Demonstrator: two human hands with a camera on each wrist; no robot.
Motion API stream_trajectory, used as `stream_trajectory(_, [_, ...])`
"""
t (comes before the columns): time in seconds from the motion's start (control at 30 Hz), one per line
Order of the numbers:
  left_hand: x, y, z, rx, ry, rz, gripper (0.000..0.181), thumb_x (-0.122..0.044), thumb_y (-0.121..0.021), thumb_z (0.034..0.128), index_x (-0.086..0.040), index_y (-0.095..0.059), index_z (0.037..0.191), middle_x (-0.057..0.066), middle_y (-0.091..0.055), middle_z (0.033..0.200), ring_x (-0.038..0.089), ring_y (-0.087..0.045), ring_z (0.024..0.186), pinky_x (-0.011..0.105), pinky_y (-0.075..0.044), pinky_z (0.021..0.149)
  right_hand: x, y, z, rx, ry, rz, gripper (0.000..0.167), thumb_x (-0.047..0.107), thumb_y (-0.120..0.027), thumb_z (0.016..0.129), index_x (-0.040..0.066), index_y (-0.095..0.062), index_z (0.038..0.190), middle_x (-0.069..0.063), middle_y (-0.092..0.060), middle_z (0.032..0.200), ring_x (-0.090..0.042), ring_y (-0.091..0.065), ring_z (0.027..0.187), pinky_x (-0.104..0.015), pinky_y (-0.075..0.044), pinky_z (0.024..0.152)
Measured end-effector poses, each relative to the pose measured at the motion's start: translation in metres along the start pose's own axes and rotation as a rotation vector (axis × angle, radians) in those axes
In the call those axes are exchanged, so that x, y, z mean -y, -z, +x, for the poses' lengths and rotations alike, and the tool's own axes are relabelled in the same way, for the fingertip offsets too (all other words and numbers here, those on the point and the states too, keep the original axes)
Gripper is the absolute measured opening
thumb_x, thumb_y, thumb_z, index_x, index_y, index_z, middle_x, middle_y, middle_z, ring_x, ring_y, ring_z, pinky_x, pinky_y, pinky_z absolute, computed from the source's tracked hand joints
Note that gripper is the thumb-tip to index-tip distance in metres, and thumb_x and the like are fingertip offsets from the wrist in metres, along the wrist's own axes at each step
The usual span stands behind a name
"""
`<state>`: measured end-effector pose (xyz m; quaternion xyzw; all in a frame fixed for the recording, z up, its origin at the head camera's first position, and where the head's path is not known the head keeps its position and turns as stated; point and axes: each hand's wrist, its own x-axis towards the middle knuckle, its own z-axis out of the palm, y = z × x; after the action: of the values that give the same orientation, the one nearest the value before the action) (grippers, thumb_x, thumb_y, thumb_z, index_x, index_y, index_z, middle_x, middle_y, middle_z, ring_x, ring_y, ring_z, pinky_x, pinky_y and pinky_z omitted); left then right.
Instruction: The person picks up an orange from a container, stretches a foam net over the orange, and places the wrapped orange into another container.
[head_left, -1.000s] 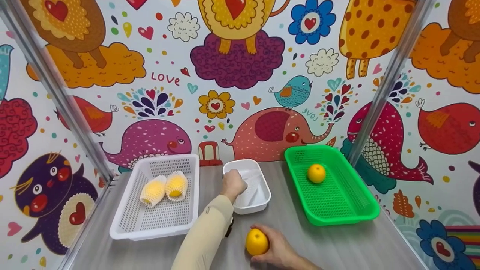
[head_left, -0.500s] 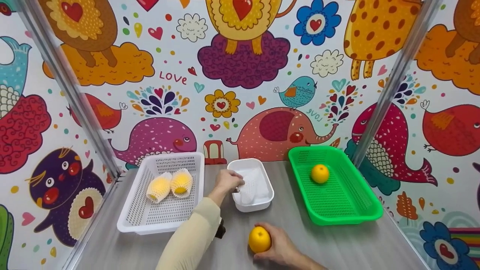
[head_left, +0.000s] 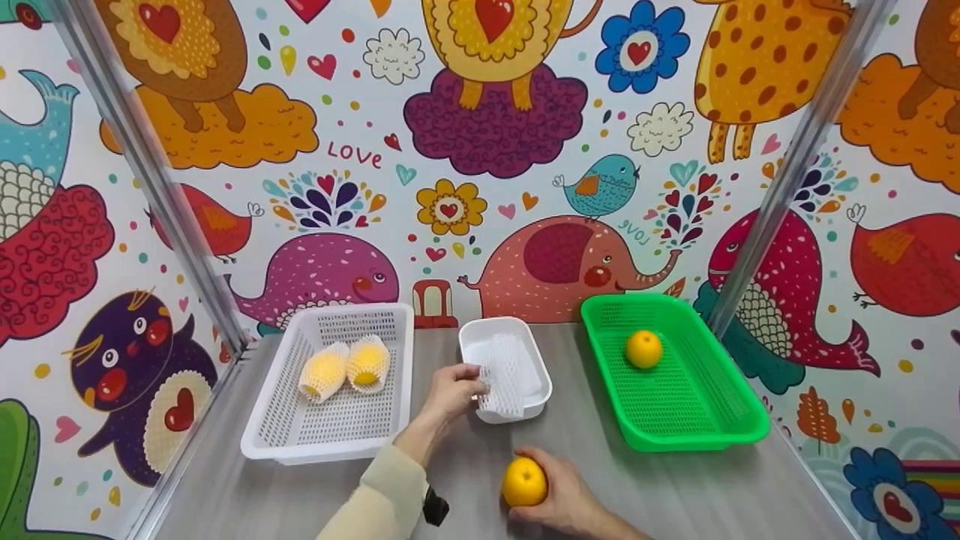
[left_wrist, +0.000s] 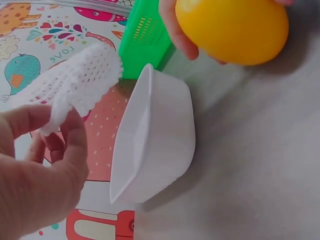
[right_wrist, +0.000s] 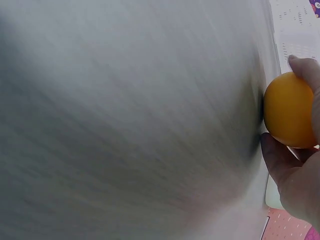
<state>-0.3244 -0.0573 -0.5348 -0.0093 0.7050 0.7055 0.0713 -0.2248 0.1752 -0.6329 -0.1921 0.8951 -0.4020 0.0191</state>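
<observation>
1. Left hand [head_left: 452, 394]: thumb and fingers pinch one end of a white foam net sleeve [head_left: 502, 382]. Light grip, likely because the mesh is soft. Sleeve hangs above the box, apart from its rim.
2. Right hand [head_left: 562, 491]: grasps a bare orange [head_left: 523, 484] from its right side, presumably to stop it rolling. Orange lies within the curl of thumb and fingers, toward the near edge of the tabletop [head_left: 465, 480]; contact with the surface unclear.
3. Small white box [head_left: 535, 367]: by the middle of the back edge, probably to sit within reach between the baskets.
4. White basket [head_left: 337, 427]: toward back-left corner; holds two net-wrapped fruits [head_left: 325, 373].
5. Green basket [head_left: 690, 405]: toward back-right corner; holds a second bare orange [head_left: 644, 349]. Bare and wrapped fruit seem kept apart deliberately.
</observation>
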Motion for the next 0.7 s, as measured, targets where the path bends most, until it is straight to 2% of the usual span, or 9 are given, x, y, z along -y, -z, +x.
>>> stream_trajectory(0.17, [0.01, -0.002, -0.02, 0.005, -0.063, 0.01, 0.025, -0.001, -0.076, 0.0884, 0.001, -0.074, 0.114, 0.003, -0.066, 0.099, 0.018, -0.063, 0.088, 0.031, -0.06, 0.076, 0.0, 0.001, -0.001, -0.028, 0.046, 0.004, 0.084, 0.042, -0.1, 0.078, 0.013, -0.065, 0.149, -0.008, -0.077, 0.137, -0.013, -0.069, 0.115, -0.035, -0.055, 0.1])
stream_trajectory(0.37, [0.02, -0.01, -0.041, 0.046, -0.182, 0.007, 0.023, 0.003, -0.076, 0.0881, 0.008, -0.071, 0.11, 0.005, -0.071, 0.097, 0.013, -0.065, 0.084, 0.028, -0.063, 0.074, 0.001, 0.004, 0.001, -0.042, 0.091, 0.03, 0.08, 0.042, -0.099, 0.081, 0.009, -0.066, 0.146, -0.009, -0.078, 0.135, -0.008, -0.069, 0.114, -0.032, -0.058, 0.101])
stream_trajectory(0.53, [0.026, -0.016, -0.052, 0.038, -0.305, 0.093, 0.017, 0.005, -0.079, 0.0855, 0.007, -0.071, 0.101, 0.007, -0.07, 0.093, 0.01, -0.06, 0.08, 0.019, -0.055, 0.072, 0.005, 0.007, 0.004, -0.034, 0.063, 0.133, 0.071, 0.039, -0.093, 0.09, 0.002, -0.066, 0.143, -0.016, -0.077, 0.135, -0.01, -0.071, 0.11, -0.026, -0.06, 0.093])
stream_trajectory(0.7, [0.028, -0.02, -0.059, -0.002, -0.34, 0.134, 0.015, 0.004, -0.081, 0.0856, 0.003, -0.069, 0.096, 0.004, -0.063, 0.089, 0.009, -0.056, 0.081, 0.02, -0.048, 0.074, 0.013, 0.009, 0.009, -0.1, 0.003, 0.246, 0.044, 0.031, -0.079, 0.104, 0.002, -0.072, 0.137, -0.024, -0.078, 0.133, -0.019, -0.074, 0.114, -0.027, -0.06, 0.093])
